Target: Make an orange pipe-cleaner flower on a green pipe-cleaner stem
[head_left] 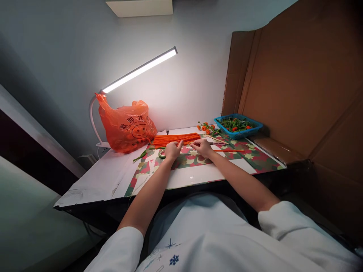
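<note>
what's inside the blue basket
The blue basket holds tangled green pieces with a few orange ones among them; anything underneath, and the basket's floor, is covered.

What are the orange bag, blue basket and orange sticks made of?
Orange bag: thin, shiny plastic, by its crinkles. Blue basket: probably smooth plastic, by its stiff rim. Orange sticks: matte and thin, maybe fuzzy wire; too small to tell.
</note>
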{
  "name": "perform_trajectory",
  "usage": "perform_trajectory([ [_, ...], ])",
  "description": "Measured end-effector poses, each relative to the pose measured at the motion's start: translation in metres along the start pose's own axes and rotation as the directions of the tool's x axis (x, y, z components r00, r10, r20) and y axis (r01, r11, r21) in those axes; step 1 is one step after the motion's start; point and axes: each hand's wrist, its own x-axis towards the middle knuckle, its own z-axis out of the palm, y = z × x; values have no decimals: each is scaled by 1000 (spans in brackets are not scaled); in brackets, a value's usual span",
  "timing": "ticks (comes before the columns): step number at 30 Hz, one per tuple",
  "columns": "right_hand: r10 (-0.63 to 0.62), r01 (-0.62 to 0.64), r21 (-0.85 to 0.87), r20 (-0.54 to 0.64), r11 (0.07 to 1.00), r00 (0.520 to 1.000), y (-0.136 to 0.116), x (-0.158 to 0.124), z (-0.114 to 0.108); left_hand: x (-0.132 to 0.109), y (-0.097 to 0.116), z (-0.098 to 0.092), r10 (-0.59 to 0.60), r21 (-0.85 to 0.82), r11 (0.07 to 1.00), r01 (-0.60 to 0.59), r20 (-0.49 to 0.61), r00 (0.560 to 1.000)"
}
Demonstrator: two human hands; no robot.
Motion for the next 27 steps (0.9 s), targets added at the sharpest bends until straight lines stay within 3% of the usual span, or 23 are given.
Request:
perform_trajectory([
  [6, 52, -66, 118, 120, 991, 991, 1, 0, 3, 2, -4, 3, -71, -207, 976, 75, 27, 997],
  [13, 170, -242, 262, 271, 934, 948, 1, 2, -2, 1, -5, 5, -44, -508, 854, 116, 151, 987],
  [27, 165, -237, 227, 297, 945, 941, -3, 9, -18, -3, 6, -8, 120, -428, 903, -47, 145, 982],
])
